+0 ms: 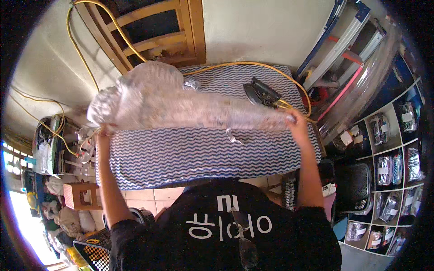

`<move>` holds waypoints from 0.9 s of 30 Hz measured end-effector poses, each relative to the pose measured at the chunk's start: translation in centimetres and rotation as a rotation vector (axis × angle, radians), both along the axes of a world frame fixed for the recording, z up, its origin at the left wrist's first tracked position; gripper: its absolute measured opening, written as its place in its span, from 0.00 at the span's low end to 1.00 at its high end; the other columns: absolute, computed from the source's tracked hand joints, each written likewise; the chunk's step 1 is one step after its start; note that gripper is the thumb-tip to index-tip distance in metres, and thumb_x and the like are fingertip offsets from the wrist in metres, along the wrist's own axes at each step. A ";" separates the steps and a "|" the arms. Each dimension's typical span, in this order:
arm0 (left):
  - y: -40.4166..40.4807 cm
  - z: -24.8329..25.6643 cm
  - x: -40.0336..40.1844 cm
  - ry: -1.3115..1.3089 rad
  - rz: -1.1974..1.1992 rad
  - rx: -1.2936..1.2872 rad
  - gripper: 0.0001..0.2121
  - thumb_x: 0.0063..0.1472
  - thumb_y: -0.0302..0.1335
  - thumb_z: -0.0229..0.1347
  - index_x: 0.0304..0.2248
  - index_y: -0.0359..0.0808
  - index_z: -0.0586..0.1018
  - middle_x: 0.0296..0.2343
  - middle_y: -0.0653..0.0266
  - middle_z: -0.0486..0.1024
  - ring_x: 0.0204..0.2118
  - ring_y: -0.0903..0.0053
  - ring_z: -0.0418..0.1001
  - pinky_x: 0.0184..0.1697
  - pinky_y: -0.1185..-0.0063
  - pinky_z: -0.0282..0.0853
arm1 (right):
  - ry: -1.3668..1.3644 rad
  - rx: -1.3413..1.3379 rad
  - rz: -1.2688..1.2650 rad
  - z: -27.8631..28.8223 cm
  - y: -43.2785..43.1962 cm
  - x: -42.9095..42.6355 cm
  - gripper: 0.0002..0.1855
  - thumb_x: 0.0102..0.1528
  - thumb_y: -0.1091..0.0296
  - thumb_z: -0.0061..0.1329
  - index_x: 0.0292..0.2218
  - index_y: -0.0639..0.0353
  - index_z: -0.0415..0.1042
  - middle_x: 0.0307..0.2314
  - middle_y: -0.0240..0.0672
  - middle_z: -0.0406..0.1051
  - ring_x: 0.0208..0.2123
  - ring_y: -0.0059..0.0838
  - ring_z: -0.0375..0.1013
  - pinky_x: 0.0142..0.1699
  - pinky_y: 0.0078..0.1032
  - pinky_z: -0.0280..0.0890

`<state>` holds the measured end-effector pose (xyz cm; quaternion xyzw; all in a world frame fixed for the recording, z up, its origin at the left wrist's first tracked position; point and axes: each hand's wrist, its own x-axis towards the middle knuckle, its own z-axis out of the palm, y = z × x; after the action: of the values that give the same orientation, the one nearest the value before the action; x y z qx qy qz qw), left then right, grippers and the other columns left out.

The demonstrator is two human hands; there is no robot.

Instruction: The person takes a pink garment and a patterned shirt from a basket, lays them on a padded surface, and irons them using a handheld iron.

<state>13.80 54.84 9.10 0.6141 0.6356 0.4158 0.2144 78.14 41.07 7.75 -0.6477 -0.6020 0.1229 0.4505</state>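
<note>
A light, pale piece of fabric (193, 108), blurred by motion, stretches between my two hands over a table covered with a blue-and-white zigzag cloth (203, 152). My left hand (107, 129) grips its left end, beside a bunched part. At the right, my right hand (294, 119) pinches the other end. A thin pale strip (234, 136) hangs from the fabric's lower edge. Behind the right end lies a black clothes iron (261, 92) with a yellow cord. A small shiny crumpled item (192, 84) shows just behind the fabric.
A yellow hose or cord (251, 63) runs along the table's back edge. A folding ladder (339, 44) leans at the back right. Shelf compartments (372, 155) with wrapped packages stand on the right, near a black plastic basket (352, 186). A wooden stool (73, 196) is at the left.
</note>
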 end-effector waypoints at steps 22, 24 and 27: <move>-8.0 -19.4 4.1 0.351 0.299 -0.309 0.21 0.42 0.38 0.59 0.33 0.32 0.72 0.29 0.54 0.72 0.29 0.63 0.70 0.35 0.72 0.66 | -0.079 -0.016 -0.129 -11.8 10.6 -8.4 0.09 0.46 0.69 0.47 0.30 0.62 0.64 0.27 0.46 0.65 0.32 0.45 0.65 0.36 0.36 0.59; -8.5 -20.1 3.0 0.334 0.290 -0.265 0.19 0.41 0.39 0.58 0.30 0.32 0.74 0.26 0.54 0.73 0.29 0.63 0.70 0.33 0.72 0.65 | -0.037 0.117 -0.248 -8.7 9.9 -5.6 0.10 0.44 0.71 0.51 0.30 0.61 0.66 0.25 0.42 0.66 0.30 0.38 0.67 0.35 0.33 0.61; -9.6 -21.7 -0.4 0.177 0.233 -0.424 0.14 0.42 0.35 0.58 0.21 0.30 0.73 0.18 0.58 0.69 0.21 0.72 0.66 0.25 0.75 0.60 | -0.073 -0.200 -0.206 -8.1 5.4 -2.7 0.11 0.47 0.63 0.48 0.28 0.63 0.66 0.23 0.44 0.69 0.27 0.43 0.69 0.33 0.35 0.62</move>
<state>13.45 45.23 -12.60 0.5122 0.7913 0.2397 0.2324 75.48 46.49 -0.39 -0.7517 -0.5332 0.1117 0.3717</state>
